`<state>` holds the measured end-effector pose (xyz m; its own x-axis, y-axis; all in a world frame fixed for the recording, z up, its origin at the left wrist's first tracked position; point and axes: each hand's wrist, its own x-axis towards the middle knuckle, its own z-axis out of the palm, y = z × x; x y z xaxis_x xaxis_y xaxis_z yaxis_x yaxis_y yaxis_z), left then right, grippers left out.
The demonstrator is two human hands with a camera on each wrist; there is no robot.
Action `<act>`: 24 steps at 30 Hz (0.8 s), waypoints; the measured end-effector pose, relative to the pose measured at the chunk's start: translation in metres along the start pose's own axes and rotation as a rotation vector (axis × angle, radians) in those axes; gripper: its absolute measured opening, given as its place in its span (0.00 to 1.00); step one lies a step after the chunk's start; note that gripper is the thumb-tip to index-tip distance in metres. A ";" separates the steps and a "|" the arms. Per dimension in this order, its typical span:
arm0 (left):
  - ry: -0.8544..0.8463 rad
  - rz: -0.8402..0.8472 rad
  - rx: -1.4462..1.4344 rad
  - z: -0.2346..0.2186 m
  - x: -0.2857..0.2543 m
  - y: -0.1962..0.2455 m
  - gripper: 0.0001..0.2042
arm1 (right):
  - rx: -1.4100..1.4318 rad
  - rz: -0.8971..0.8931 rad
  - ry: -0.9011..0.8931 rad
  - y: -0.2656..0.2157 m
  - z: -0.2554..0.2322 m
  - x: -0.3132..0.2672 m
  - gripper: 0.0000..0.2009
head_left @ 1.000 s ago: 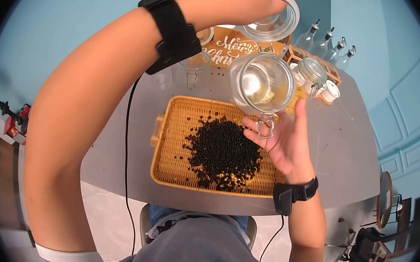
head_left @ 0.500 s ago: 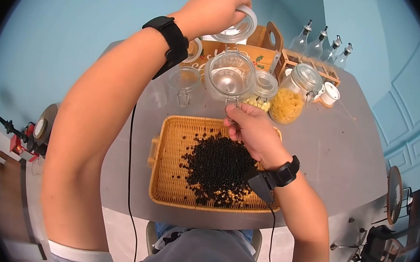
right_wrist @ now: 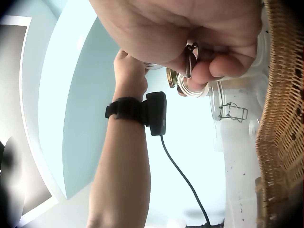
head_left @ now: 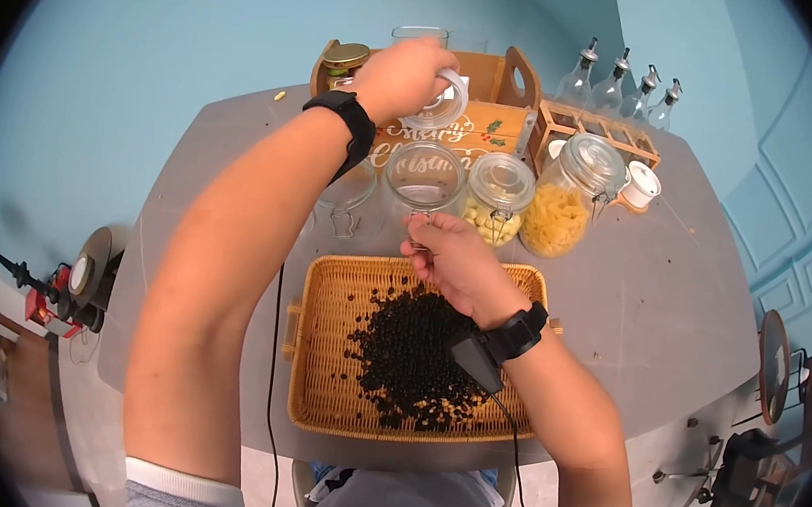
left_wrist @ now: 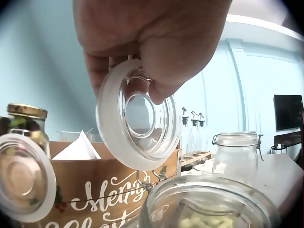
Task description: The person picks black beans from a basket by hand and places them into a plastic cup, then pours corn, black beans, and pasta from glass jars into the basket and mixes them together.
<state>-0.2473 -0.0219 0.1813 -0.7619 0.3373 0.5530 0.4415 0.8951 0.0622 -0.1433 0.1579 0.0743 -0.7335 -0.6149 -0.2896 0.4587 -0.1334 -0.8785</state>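
Note:
My left hand [head_left: 405, 78] pinches the rim of a round glass lid [left_wrist: 113, 135] with a whitish seal, tilted up on its hinge over an open glass jar [head_left: 402, 184]. Low at the jar's front, my right hand [head_left: 463, 266] pinches its wire clasp [right_wrist: 191, 64] between thumb and fingers. The jar stands behind a wicker basket [head_left: 321, 343] that holds a heap of small black beans [head_left: 417, 351]. A second empty glass jar [head_left: 345, 195], its lid open, stands to the left, partly behind my left forearm.
Right of the jar are a clip jar of pale yellow pieces [head_left: 495, 203] and a larger one of yellow pasta [head_left: 556, 214]. Behind stands a wooden "Merry Christmas" crate [head_left: 480, 130]. Stoppered bottles [head_left: 617, 84] and a wooden rack [head_left: 590, 134] are at the back right.
The jar has come down from the air over the basket to behind it. My right hand, earlier spread at the jar's front, now pinches the clasp. My left hand has kept the lid.

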 end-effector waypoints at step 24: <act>-0.013 -0.102 0.022 0.065 0.006 -0.035 0.11 | 0.110 -0.020 0.005 0.021 -0.011 0.038 0.09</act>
<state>-0.2984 -0.0328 0.1289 -0.8083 0.2476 0.5341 0.3506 0.9313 0.0989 -0.1669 0.1402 0.0412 -0.7457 -0.6071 -0.2746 0.4958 -0.2301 -0.8374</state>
